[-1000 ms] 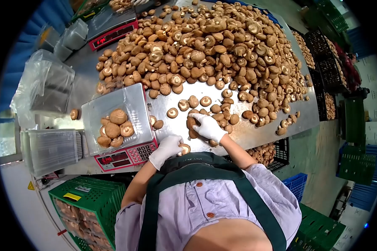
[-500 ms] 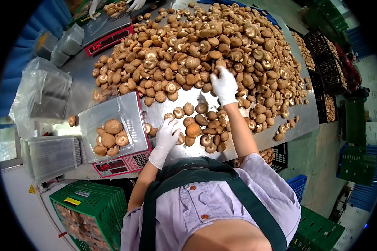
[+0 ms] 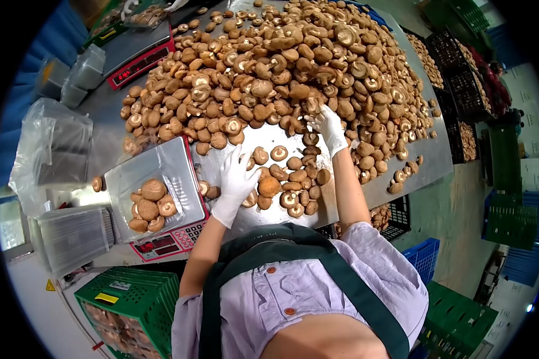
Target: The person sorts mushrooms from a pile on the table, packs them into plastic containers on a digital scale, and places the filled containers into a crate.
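My left hand (image 3: 236, 182), in a white glove, lies over the metal table beside a loose group of mushrooms (image 3: 290, 186); its fingers are apart, and a mushroom shows near its fingertips. My right hand (image 3: 328, 127), also gloved, reaches to the near edge of the large mushroom heap (image 3: 281, 72). Its fingers are bent against mushrooms there, and whether one is gripped cannot be made out. Left of my left hand, several mushrooms (image 3: 152, 206) rest in a clear tray on a red-edged scale (image 3: 120, 185).
Clear trays stand stacked (image 3: 72, 236) at the left table edge, with plastic-wrapped ones (image 3: 63, 143) behind. A second scale (image 3: 138, 66) is at the upper left, near a co-worker's gloved hands (image 3: 175, 5). Green crates (image 3: 129, 302) stand below left; black mushroom crates (image 3: 461, 78) stand right.
My right hand went from the small mushroom group up to the heap and now works at its near edge. My left hand moved forward and its fingers spread. The camera view has shifted slightly.
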Demonstrator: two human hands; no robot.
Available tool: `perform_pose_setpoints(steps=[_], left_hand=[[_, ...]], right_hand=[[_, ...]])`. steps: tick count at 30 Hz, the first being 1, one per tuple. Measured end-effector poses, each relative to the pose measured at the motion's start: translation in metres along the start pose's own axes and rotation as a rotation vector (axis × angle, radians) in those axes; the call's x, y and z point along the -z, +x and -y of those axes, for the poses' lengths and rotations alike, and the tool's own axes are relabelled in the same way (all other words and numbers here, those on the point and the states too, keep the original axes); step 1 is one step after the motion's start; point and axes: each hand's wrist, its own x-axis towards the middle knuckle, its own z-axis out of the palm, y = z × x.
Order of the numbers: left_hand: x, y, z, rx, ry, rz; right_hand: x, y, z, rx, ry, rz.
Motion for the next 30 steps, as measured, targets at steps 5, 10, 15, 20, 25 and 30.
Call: perform_pose_setpoints(steps=[5,10,15,20,25,30], left_hand=[[-0.034,0.027,-0.006,-0.162,0.271,0.45],[-0.032,0.008,0.003,-0.304,0.27,0.349],[-0.018,-0.02,-0.006,-0.334,0.26,0.271],[-0.007,-0.032,-0.004,-0.311,0.237,0.215],[-0.006,-0.035,0.002,-0.321,0.15,0.202],[0.0,-0.039,-0.002,-0.372,0.147,0.132]], right_hand=[[0.011,-0.027,-0.018,0.253,-0.866,-0.038],[-0.016,-0.093,-0.039,0.578,-1.572,0.206],[-0.028,-0.134,-0.068,0.618,-1.46,0.382],[-0.025,-0.127,-0.064,0.56,-1.227,0.377],[-0.039,-0.084,-0.056,0.767,-1.378,0.174],[-0.06,-0.056,-0.077,0.731,-1.603,0.294]])
